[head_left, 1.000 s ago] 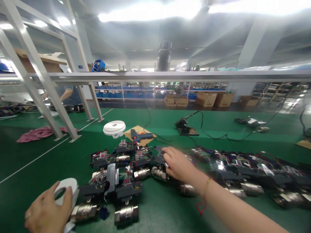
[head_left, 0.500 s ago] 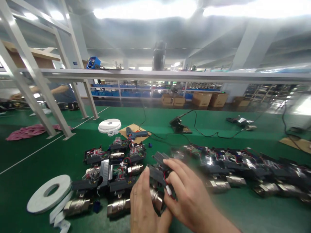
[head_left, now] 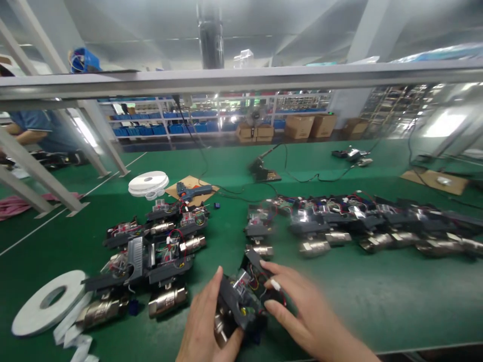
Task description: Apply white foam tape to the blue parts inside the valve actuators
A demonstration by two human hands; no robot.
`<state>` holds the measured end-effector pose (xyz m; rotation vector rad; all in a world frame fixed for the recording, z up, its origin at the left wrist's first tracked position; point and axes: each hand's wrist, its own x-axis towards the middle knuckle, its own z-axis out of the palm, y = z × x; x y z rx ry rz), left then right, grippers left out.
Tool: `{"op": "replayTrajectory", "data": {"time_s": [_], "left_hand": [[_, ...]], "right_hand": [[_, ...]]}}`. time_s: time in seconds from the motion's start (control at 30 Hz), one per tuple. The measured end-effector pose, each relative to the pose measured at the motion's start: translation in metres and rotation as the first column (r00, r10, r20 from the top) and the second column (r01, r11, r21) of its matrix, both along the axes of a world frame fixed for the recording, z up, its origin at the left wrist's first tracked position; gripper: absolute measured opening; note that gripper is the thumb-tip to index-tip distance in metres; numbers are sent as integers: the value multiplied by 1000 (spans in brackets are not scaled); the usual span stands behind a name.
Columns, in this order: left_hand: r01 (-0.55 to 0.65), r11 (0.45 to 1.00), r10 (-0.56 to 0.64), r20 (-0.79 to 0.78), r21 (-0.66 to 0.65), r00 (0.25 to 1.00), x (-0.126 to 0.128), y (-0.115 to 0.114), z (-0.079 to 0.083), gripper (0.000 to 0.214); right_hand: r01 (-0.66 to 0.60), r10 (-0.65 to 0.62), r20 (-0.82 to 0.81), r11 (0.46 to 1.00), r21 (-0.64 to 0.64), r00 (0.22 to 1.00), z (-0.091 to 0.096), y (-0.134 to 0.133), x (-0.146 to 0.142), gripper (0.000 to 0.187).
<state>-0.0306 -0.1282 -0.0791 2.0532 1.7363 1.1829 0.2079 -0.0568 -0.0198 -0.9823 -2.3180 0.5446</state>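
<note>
Factory assembly floor for sure: long green table (head_left: 377,301) covered in half-built valve actuators (head_left: 339,226), a glue gun (head_left: 192,191), tape rolls (head_left: 148,182), and racks of blue bins (head_left: 158,129) with cardboard boxes (head_left: 305,125) behind.

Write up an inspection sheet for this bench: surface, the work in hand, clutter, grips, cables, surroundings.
Surface: green mat, white line marked at left.
Work in hand: black valve unit with open wiring, held between both hands near the bench's front edge.
Clutter: cluster of valve units at left, long row of units at right, white tape roll, stacked rolls, glue gun on cardboard.
Grips: left hand and right hand both closed on the unit.
Cables: black cable runs from a stand across the mat.
Surroundings: white frame rail, shelving, cardboard boxes, another person's sleeve far left.
</note>
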Motion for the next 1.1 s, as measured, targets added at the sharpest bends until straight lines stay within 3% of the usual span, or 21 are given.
{"op": "replayTrajectory", "data": {"time_s": [0.13,0.27,0.47,0.63,0.83,0.93,1.03,1.1], "left_hand": [[16,997,-11,61,-81,998,-9,0,6,74],[-4,995,2,-18,-99,1000,-14,3,10,74],[16,994,-27,-105,-104,994,-24,9,14,76],[67,987,-100,-227,-147,969,-31,17,20,81],[109,972,-163,-264,-206,951,-28,36,25,81],[131,971,-182,-264,-201,947,-25,40,30,80],[115,983,-150,-261,-145,954,-21,30,38,75],[58,998,-61,-231,-19,971,-16,14,39,65]], "right_hand": [[61,-64,-56,996,-61,996,-13,17,20,33],[87,-105,-108,983,-163,989,-27,26,27,48],[106,-154,-161,956,-273,975,-36,18,28,58],[95,-158,-171,940,-327,973,-40,8,31,56],[133,-156,-96,968,-213,983,-42,-2,34,50],[131,-140,-79,985,-111,987,-42,-5,36,38],[113,-110,-113,994,16,987,-40,-10,39,19],[54,-44,-136,996,68,990,-35,-14,39,16]]}}
